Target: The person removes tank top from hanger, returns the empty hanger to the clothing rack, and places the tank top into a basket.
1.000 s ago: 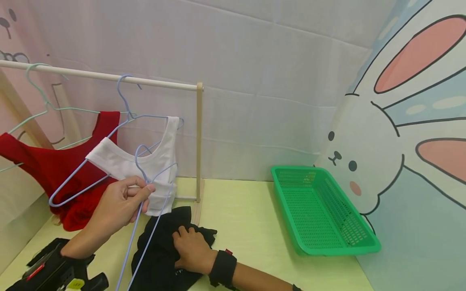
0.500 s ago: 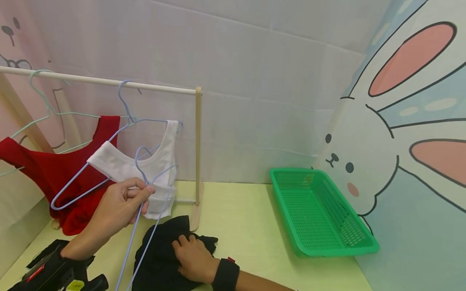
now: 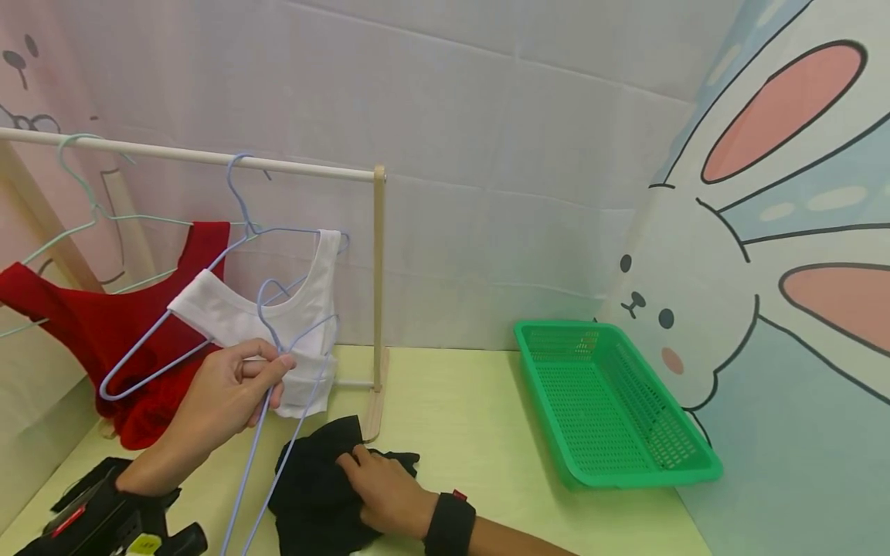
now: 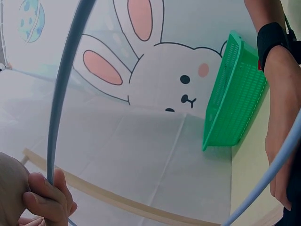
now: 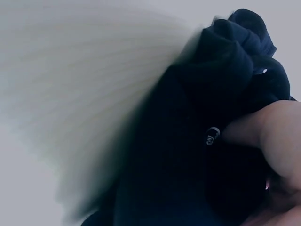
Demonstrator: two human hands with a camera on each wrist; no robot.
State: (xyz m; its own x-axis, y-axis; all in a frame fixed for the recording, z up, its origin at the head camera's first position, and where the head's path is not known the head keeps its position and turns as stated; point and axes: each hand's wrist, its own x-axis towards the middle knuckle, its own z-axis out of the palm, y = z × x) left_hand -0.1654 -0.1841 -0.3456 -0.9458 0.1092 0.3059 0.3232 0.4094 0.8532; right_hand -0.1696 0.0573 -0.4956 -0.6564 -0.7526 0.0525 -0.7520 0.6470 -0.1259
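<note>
Lower right of my left grip (image 3: 229,382), the black garment (image 3: 316,494) lies crumpled on the surface (image 3: 459,432) in my head view, with no clear long axis. My right grip (image 3: 389,494) is nearer, pinching its cloth. The left grip pinches a loose blue hanger (image 3: 256,440) near the neck, hook up, long bars slanting down past the garment's left edge. Just beyond, in the way, the white top (image 3: 318,293) and red top (image 3: 132,309) hang from the rail (image 3: 174,154); the green basket (image 3: 612,409) sits well right of both grips. My left-wrist feed shows fingers curled round the hanger. From my right wrist I see a thumb against black cloth, near a small white print (image 5: 213,136).
</note>
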